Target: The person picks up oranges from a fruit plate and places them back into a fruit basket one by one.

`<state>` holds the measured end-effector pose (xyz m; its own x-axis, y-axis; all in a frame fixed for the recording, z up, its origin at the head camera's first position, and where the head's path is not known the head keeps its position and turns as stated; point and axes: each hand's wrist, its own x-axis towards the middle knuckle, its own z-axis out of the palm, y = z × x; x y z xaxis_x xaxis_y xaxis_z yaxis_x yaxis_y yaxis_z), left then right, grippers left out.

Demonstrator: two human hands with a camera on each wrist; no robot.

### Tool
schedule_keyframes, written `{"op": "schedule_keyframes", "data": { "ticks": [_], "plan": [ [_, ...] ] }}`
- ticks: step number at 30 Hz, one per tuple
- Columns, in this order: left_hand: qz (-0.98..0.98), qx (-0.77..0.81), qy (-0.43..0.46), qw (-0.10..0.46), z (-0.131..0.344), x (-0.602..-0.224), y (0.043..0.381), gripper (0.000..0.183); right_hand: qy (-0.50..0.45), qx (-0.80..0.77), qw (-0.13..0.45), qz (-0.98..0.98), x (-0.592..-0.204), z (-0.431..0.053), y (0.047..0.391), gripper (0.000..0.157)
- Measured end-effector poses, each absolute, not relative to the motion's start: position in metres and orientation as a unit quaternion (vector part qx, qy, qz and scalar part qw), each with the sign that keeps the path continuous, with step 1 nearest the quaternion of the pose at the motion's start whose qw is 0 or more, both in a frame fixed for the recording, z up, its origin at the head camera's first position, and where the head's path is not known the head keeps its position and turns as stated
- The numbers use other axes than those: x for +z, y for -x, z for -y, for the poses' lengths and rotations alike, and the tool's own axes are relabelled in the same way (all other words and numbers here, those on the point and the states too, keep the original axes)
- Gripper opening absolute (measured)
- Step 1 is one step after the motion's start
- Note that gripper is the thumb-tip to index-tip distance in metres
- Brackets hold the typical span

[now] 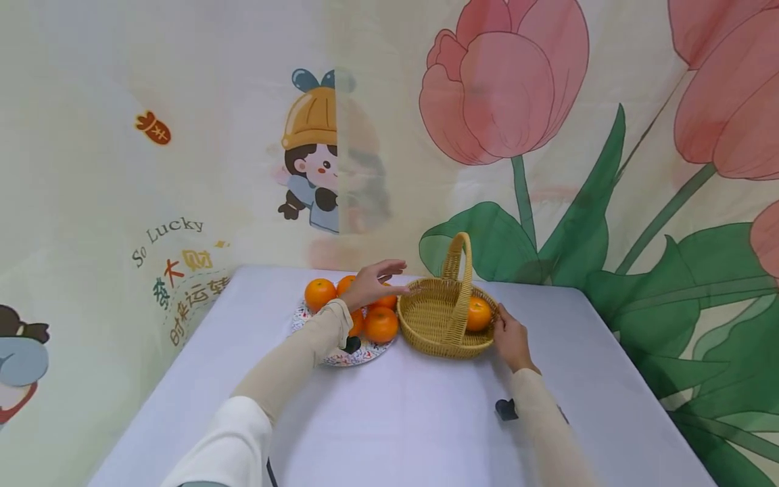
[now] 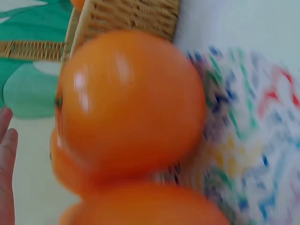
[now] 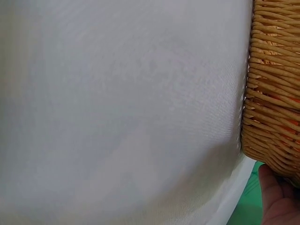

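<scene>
Several oranges [image 1: 381,325] lie on a patterned plate [image 1: 343,360] at the back of the table. Over them hovers my left hand [image 1: 372,284], fingers stretched toward the basket and nothing held. In the left wrist view one orange [image 2: 131,103] fills the middle, while the hand's fingers [image 2: 6,164] show apart from it at the left edge. To the plate's right stands a wicker basket [image 1: 429,318] with an upright handle and one orange [image 1: 478,314] inside at its right end. My right hand [image 1: 511,338] grips that end of the basket; part of its fingers is hidden behind the wicker.
A white cloth covers the table [image 1: 402,419]. Close behind it hangs a backdrop [image 1: 389,169] printed with tulips and cartoon figures. The basket's tall handle [image 1: 460,291] arches beside my left hand. Dark wrist devices [image 1: 506,409] sit at both sleeves.
</scene>
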<state>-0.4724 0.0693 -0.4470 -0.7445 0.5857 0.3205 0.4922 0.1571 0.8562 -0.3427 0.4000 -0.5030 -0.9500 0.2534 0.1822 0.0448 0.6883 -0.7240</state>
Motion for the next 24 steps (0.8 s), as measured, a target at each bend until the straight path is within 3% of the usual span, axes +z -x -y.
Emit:
{"op": "schedule_keyframes", "data": {
  "ticks": [11,24],
  "plan": [
    [-0.770,0.557,-0.309,0.041,-0.008,-0.460,0.457,0.068,0.077,0.376,0.120,0.915,-0.501,-0.402,0.340,0.050],
    [-0.793,0.521,-0.313,0.024,0.022,-0.490,0.449,0.075,0.091,0.369,0.118,0.918,-0.497,-0.399,0.339,0.050]
  ]
}}
